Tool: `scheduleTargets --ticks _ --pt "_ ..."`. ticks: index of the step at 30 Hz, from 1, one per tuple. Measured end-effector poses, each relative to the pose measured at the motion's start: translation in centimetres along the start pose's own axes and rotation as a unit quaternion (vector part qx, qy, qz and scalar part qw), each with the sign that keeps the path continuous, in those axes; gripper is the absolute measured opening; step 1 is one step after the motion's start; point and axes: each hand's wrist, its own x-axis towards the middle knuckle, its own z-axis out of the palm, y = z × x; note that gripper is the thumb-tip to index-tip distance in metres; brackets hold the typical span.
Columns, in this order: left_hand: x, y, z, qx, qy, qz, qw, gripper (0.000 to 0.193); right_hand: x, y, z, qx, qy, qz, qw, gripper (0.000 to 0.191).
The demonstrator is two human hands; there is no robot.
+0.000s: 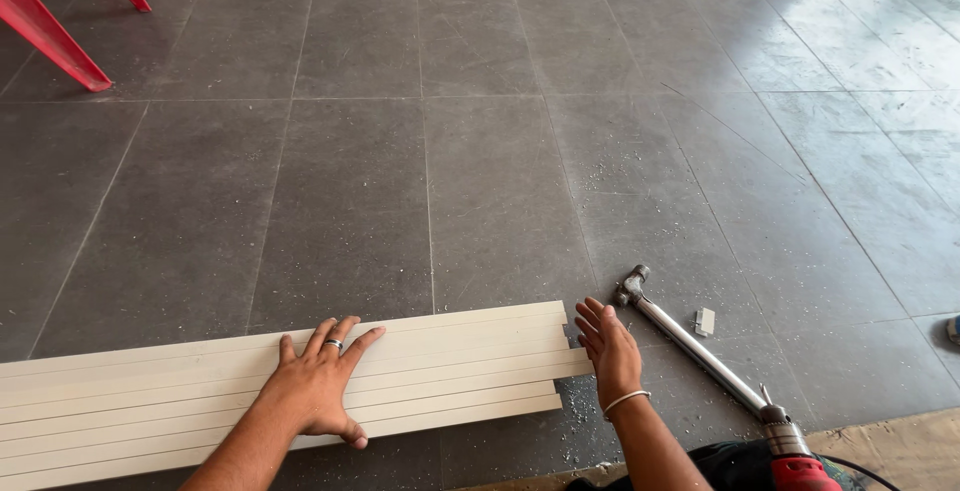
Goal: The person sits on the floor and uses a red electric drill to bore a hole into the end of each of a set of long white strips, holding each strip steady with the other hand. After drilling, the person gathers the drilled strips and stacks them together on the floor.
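Several long cream-white strips [460, 366] lie side by side on the grey tiled floor, running left to right. My left hand [318, 381] rests flat on top of them with its fingers spread; it wears a ring. My right hand [607, 347], a bangle on its wrist, stands edge-on with its palm pressed against the strips' right ends. Neither hand holds anything.
A metal hammer [690, 336] with a red grip lies just right of my right hand. A small white offcut [705, 322] sits beside it. Red legs [55, 36] of some furniture stand far left. Dust and chips speckle the floor [640, 201]. Brown cardboard [900, 451] lies at bottom right.
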Motion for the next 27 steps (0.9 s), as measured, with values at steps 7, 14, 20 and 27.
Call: scheduleTargets --ticks 7,14,20,27 --pt "2.2 0.7 1.8 -0.08 0.088 -0.026 0.993 0.144 -1.0 0.6 2.0 -0.004 -0.021 -0.027 0.999 0.069" --pt "4.3 3.6 1.9 -0.082 0.164 -0.026 0.983 0.104 -2.5 0.3 3.9 0.006 -0.026 -0.021 0.999 0.069" --pt "4.3 7.2 1.7 -0.078 0.19 0.008 0.979 0.102 -3.2 -0.3 4.8 -0.023 -0.043 0.003 0.999 0.075" --pt "4.6 11.0 1.9 -0.111 0.231 0.031 0.966 0.102 -3.3 -0.1 5.0 -0.057 -0.098 0.023 0.993 0.079"
